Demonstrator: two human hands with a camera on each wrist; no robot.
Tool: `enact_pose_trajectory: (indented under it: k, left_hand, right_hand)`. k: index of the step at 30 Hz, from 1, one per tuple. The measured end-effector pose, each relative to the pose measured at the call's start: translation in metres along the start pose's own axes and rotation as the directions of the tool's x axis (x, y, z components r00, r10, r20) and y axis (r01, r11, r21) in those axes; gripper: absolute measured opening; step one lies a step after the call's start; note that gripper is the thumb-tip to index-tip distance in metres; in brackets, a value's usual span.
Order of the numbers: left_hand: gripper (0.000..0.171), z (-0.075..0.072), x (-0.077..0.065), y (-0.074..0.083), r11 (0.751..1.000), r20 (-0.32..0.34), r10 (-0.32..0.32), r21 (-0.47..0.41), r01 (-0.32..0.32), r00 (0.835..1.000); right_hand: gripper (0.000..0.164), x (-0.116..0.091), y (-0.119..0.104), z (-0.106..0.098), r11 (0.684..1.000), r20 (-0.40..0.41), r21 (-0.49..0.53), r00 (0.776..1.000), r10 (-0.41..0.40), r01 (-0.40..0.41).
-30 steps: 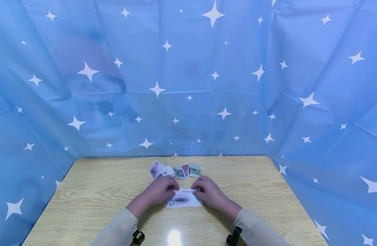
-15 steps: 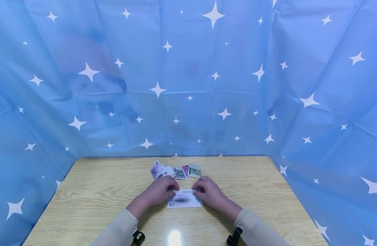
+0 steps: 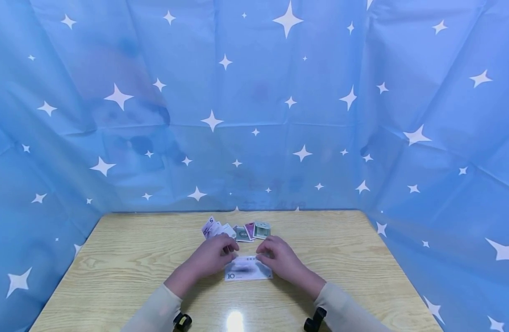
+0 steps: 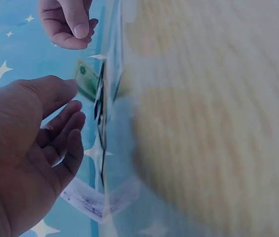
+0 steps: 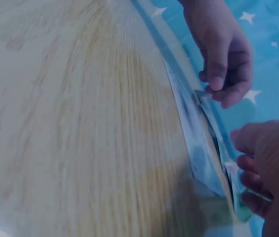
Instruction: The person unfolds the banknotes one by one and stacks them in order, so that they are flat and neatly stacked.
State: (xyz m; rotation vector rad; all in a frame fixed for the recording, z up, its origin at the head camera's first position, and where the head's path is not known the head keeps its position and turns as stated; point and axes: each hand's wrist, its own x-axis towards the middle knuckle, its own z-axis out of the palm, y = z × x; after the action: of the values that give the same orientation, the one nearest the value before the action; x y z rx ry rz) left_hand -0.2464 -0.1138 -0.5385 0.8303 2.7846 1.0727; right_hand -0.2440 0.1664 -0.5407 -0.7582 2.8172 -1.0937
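Observation:
A white and pale purple banknote (image 3: pixel 248 271) marked 10 lies flat on the table between the hands. My left hand (image 3: pixel 212 254) hovers over its far left corner. In the left wrist view, that same hand (image 4: pixel 35 133) has loosely bent fingers and holds nothing. By the note's far right corner is my right hand (image 3: pixel 282 258), slightly lifted. Seen from the right wrist, the right hand (image 5: pixel 270 165) has a gap between thumb and fingers, with nothing in it. Part of the note's far edge is covered by the fingers.
Beyond the hands, several more banknotes lie in an overlapping row: a purple one (image 3: pixel 210 228) marked 5, a grey-green one (image 3: pixel 243 234), a magenta one (image 3: pixel 249 229) and a green one (image 3: pixel 262 230). A blue star-patterned curtain (image 3: pixel 258 175) stands behind the wooden table (image 3: pixel 134 263).
Both hands have let go of the 10 banknote and risen a little. My left hand shifted slightly to the left. The note stays almost where it was.

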Motion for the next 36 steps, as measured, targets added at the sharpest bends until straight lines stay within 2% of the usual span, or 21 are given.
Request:
enact_pose_trajectory:
  k: [7,12,17,21,26,31,36]
  left_hand:
    - [0.012,-0.017,-0.004,-0.002,0.998,-0.107,-0.040,-0.055,0.035,0.993]
    - [0.011,-0.030,-0.006,-0.010,0.995,-0.199,-0.090,-0.052,0.082,0.976]
    - [0.011,-0.042,-0.007,-0.025,0.993,-0.252,-0.121,-0.035,0.116,0.960]
    - [0.013,-0.050,-0.007,-0.038,0.987,-0.267,-0.163,-0.036,0.159,0.950]
    - [0.018,-0.055,-0.005,-0.051,0.978,-0.275,-0.206,-0.029,0.207,0.939]
    - [0.038,-0.053,-0.001,-0.062,0.960,-0.272,-0.253,0.049,0.276,0.929]
    - [0.054,-0.048,0.003,-0.067,0.947,-0.256,-0.279,0.083,0.309,0.925]
  right_hand:
    - [0.005,0.006,-0.010,-0.001,0.999,-0.021,0.042,0.999,-0.034,0.034]
    - [0.004,0.017,-0.026,0.001,0.997,-0.045,0.056,0.998,-0.046,0.049]
    - [0.006,0.038,-0.044,0.008,0.996,-0.062,0.074,0.997,-0.037,0.041]
    - [0.006,0.056,-0.055,0.016,0.994,-0.070,0.112,0.998,-0.008,0.015]
    - [0.018,0.082,-0.066,0.029,0.992,-0.080,0.119,0.995,0.060,-0.050]
    - [0.032,0.108,-0.073,0.042,0.989,-0.080,0.103,0.991,0.110,-0.102]
    - [0.040,0.127,-0.075,0.053,0.990,-0.052,0.049,0.990,0.132,-0.129]
